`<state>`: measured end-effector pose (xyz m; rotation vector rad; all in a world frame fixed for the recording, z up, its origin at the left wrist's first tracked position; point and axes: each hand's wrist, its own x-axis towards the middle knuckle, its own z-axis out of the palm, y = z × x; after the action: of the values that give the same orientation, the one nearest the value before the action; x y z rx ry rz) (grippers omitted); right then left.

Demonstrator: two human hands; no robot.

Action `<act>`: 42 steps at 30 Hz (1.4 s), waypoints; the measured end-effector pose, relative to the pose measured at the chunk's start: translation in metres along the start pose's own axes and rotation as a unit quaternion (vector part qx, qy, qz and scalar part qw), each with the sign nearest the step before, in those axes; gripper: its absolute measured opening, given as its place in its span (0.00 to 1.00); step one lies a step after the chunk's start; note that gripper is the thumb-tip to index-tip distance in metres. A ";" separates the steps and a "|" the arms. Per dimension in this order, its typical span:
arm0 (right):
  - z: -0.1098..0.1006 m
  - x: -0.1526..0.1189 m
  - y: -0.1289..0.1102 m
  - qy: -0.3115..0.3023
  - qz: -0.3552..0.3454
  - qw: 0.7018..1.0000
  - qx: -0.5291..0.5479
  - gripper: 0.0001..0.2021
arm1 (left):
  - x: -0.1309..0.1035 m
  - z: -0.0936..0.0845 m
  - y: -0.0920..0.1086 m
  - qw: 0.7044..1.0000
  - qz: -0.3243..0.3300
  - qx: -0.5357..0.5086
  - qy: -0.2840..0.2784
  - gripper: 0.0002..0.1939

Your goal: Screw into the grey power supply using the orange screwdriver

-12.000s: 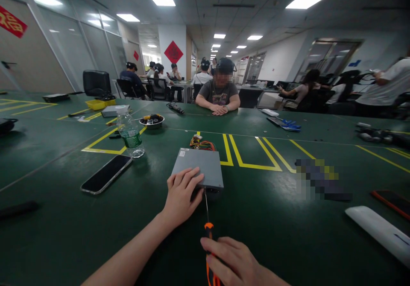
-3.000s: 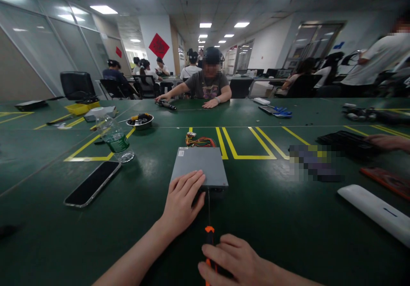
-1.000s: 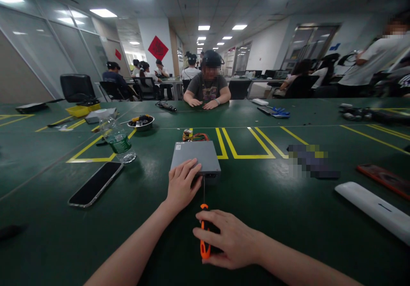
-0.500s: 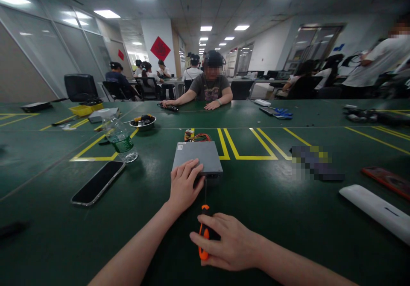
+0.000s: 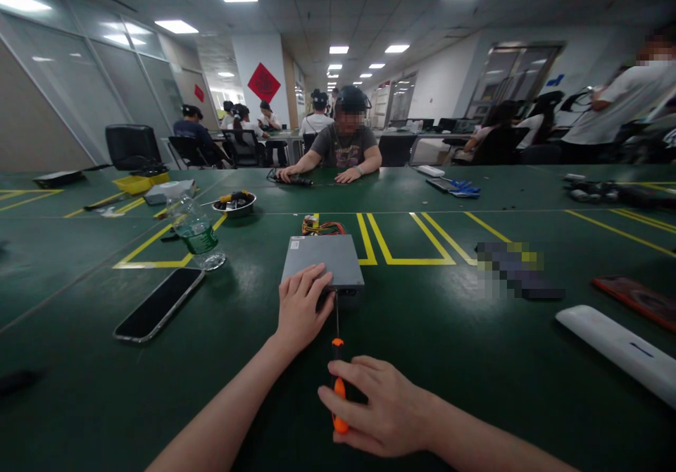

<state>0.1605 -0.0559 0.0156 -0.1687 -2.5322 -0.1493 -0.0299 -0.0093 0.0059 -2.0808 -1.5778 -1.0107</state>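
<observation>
A grey metal box (image 5: 324, 257) with coloured wires (image 5: 322, 227) at its far side lies on the green table (image 5: 422, 359). My left hand (image 5: 303, 306) rests on the box's near left corner, fingers over its top and thumb along the front face. In my right hand (image 5: 377, 405) is an orange and black screwdriver (image 5: 339, 387), held by the handle between fingers and thumb. Its thin shaft points away from me, and the tip meets the front face of the box beside my left thumb; the exact contact spot is too small to tell.
A phone (image 5: 159, 304) and a tilted plastic bottle (image 5: 198, 236) stand left, with a metal bowl (image 5: 235, 204) behind. A white device (image 5: 617, 349) and red phone (image 5: 636, 301) lie right. Across the table sits a person (image 5: 346, 141), one hand on a black object.
The fingers of my right hand have shifted slightly on the screwdriver handle, which looks turned. The person opposite has moved the black object a little to the right.
</observation>
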 end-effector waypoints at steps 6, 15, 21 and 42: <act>0.006 -0.003 0.002 0.086 -0.003 0.996 -0.005 0.15 | 0.000 0.000 0.000 1.000 0.000 0.003 -0.002 0.14; 0.000 -0.004 -0.001 0.014 0.025 1.000 0.006 0.21 | 0.001 -0.002 0.001 1.000 0.004 0.006 -0.002 0.14; 0.000 -0.004 0.001 0.032 0.004 0.999 -0.021 0.16 | 0.000 -0.001 0.001 1.000 0.005 0.009 0.001 0.14; -0.020 -0.020 0.016 0.117 -0.031 0.991 -0.059 0.13 | 0.001 -0.001 0.002 1.000 0.003 0.013 -0.001 0.14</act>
<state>0.1903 -0.0447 0.0220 -0.1123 -2.2963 -0.3239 -0.0284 -0.0101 0.0076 -2.0682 -1.5752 -0.9816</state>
